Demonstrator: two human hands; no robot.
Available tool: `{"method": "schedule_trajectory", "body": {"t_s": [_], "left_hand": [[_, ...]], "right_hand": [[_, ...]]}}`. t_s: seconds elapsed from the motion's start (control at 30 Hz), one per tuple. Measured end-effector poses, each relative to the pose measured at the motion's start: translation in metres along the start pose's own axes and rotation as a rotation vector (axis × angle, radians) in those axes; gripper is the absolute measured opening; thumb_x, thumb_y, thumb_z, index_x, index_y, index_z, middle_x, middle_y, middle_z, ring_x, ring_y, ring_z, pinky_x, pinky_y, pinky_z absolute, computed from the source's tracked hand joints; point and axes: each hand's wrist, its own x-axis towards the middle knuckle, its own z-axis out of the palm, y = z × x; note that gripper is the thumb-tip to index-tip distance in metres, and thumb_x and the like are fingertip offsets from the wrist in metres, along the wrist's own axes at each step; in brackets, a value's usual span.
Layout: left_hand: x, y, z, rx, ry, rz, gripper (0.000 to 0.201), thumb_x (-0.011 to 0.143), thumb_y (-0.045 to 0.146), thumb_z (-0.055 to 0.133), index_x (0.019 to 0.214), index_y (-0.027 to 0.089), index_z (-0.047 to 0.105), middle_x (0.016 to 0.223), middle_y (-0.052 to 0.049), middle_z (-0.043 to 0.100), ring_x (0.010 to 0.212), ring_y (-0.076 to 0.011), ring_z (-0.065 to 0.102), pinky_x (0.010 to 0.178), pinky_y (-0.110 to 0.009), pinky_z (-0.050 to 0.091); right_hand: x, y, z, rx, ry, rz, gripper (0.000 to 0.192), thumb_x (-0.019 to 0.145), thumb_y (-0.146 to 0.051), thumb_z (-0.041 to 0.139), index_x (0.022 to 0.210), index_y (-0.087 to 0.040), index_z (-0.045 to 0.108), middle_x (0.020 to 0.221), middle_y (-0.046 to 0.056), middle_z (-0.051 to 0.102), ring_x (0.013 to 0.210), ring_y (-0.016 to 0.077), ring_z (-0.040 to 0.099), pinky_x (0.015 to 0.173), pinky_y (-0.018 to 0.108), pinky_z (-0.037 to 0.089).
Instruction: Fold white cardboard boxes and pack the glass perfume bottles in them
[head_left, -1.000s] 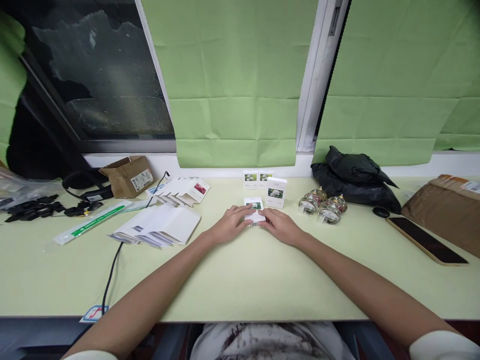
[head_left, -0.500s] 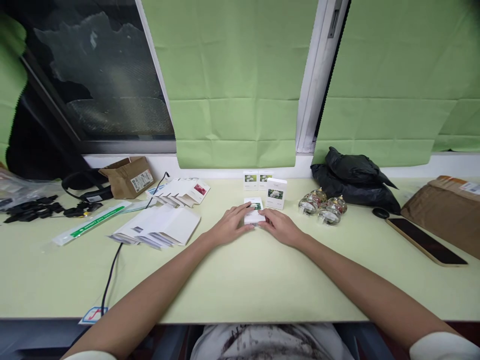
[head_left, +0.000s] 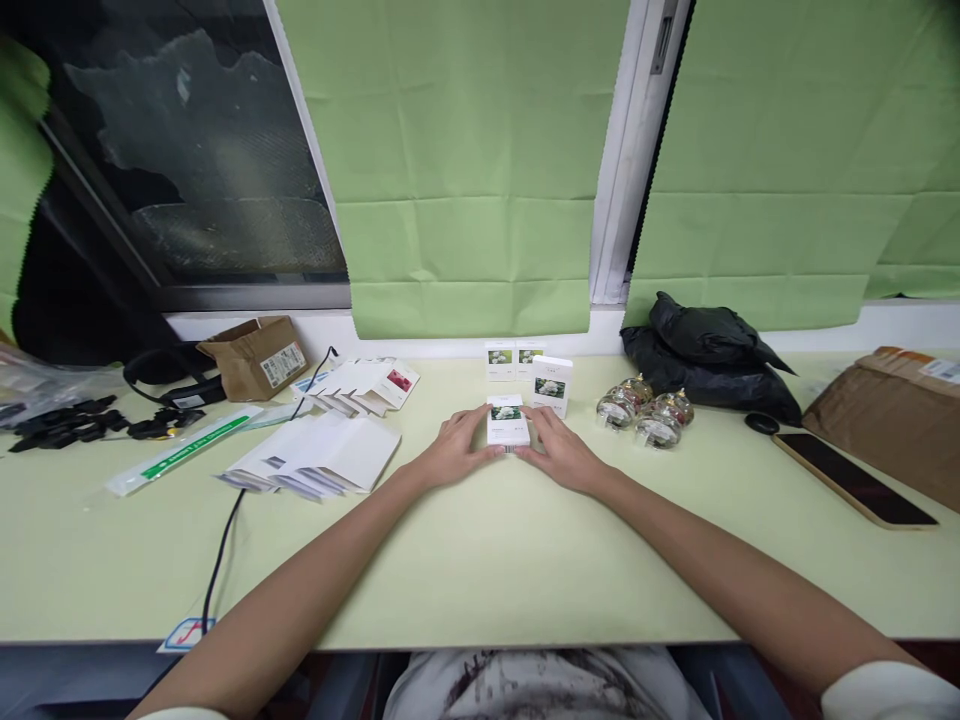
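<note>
A small white box [head_left: 508,428] with a white-flower picture lies on the table, its printed face up. My left hand [head_left: 459,447] holds it along the left side, thumb at the near corner and fingers along the edge. From the other side my right hand [head_left: 561,449] grips it the same way, thumb at the near right corner. Just behind my right fingers a similar white box [head_left: 551,386] stands upright. Farther back, against the wall, two more flower boxes [head_left: 513,361] stand side by side.
To the left lie folded white cartons [head_left: 322,455], more cartons [head_left: 360,385], an open brown box [head_left: 259,360] and a black cable [head_left: 223,550]. On the right are shiny ornaments [head_left: 660,420], black plastic bags [head_left: 705,360], a phone [head_left: 855,480] and a brown parcel [head_left: 892,425].
My fingers have slid off the top of the box to its two sides, so its flower picture now shows fully. The other things stay where they were.
</note>
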Motion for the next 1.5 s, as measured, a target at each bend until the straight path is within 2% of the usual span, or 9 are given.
{"method": "schedule_trajectory", "body": {"t_s": [0.2,0.33,0.5,0.67,1.0,1.1,1.23,1.33,1.5], "left_hand": [[0.001,-0.001,-0.001,-0.023,0.025,-0.025,0.097,0.086,0.076,0.065,0.163,0.029,0.031,0.165,-0.013,0.041,0.153,-0.0394,0.033,0.122,-0.055,0.031],[0.001,0.001,-0.004,-0.044,0.011,-0.045,0.101,0.081,0.076,0.07,0.162,0.03,0.032,0.162,-0.014,0.043,0.152,-0.0389,0.035,0.121,-0.055,0.033],[0.001,0.0,-0.004,-0.07,0.005,-0.058,0.109,0.077,0.076,0.075,0.164,0.029,0.029,0.163,-0.014,0.042,0.151,-0.0407,0.035,0.12,-0.055,0.035],[0.001,-0.002,-0.006,-0.059,-0.051,-0.021,0.131,0.062,0.074,0.086,0.167,0.029,0.022,0.166,-0.015,0.038,0.15,-0.0455,0.035,0.12,-0.058,0.034],[0.002,-0.006,-0.011,-0.195,-0.108,-0.028,0.136,0.058,0.067,0.092,0.168,0.029,0.021,0.166,-0.014,0.04,0.153,-0.0405,0.035,0.121,-0.055,0.037],[0.003,-0.01,-0.01,-0.299,-0.085,-0.026,0.12,0.067,0.067,0.087,0.165,0.029,0.029,0.166,-0.014,0.04,0.153,-0.0379,0.037,0.122,-0.053,0.037],[0.005,-0.008,-0.008,-0.549,-0.022,-0.079,0.073,0.098,0.069,0.052,0.157,0.025,0.045,0.154,-0.013,0.055,0.144,-0.0318,0.049,0.119,-0.046,0.038],[0.006,-0.003,-0.008,-0.633,-0.001,-0.091,0.065,0.102,0.067,0.046,0.15,0.024,0.052,0.142,-0.011,0.064,0.134,-0.0299,0.056,0.116,-0.043,0.041],[0.006,0.001,-0.006,-0.659,0.0,-0.077,0.059,0.103,0.063,0.048,0.146,0.025,0.057,0.135,-0.009,0.067,0.125,-0.0273,0.059,0.108,-0.038,0.044]], "right_hand": [[0.0,0.002,-0.001,0.085,-0.007,-0.009,0.07,0.1,-0.046,0.061,0.16,-0.031,0.028,0.14,0.013,0.053,0.11,0.0278,0.059,0.096,0.047,0.053],[-0.002,0.003,-0.001,0.135,-0.015,-0.008,0.072,0.097,-0.049,0.065,0.159,-0.032,0.031,0.138,0.011,0.055,0.1,0.0243,0.061,0.093,0.046,0.054],[-0.002,0.005,-0.001,0.225,-0.005,-0.025,0.079,0.091,-0.05,0.074,0.157,-0.034,0.034,0.137,0.009,0.055,0.1,0.0231,0.059,0.092,0.043,0.054],[-0.001,0.005,0.0,0.274,0.004,-0.003,0.085,0.087,-0.051,0.078,0.157,-0.033,0.033,0.14,0.008,0.054,0.098,0.0214,0.057,0.088,0.04,0.054],[0.001,0.01,0.005,0.237,0.0,0.064,0.096,0.082,-0.059,0.079,0.159,-0.028,0.03,0.143,0.011,0.051,0.094,0.0205,0.056,0.09,0.042,0.053],[0.001,0.01,0.005,0.251,-0.016,0.087,0.103,0.08,-0.062,0.08,0.161,-0.03,0.026,0.149,0.012,0.049,0.097,0.0214,0.056,0.09,0.042,0.052],[0.0,0.007,0.001,0.33,-0.057,0.106,0.106,0.079,-0.061,0.082,0.163,-0.033,0.023,0.152,0.011,0.05,0.1,0.0223,0.055,0.087,0.04,0.052],[0.0,0.006,0.0,0.4,-0.051,0.114,0.105,0.078,-0.058,0.084,0.162,-0.035,0.026,0.151,0.01,0.051,0.097,0.0204,0.056,0.086,0.038,0.051],[0.002,0.009,0.004,0.509,-0.033,0.14,0.101,0.077,-0.054,0.086,0.159,-0.035,0.031,0.136,0.007,0.058,0.094,0.0186,0.059,0.081,0.035,0.051]]}}
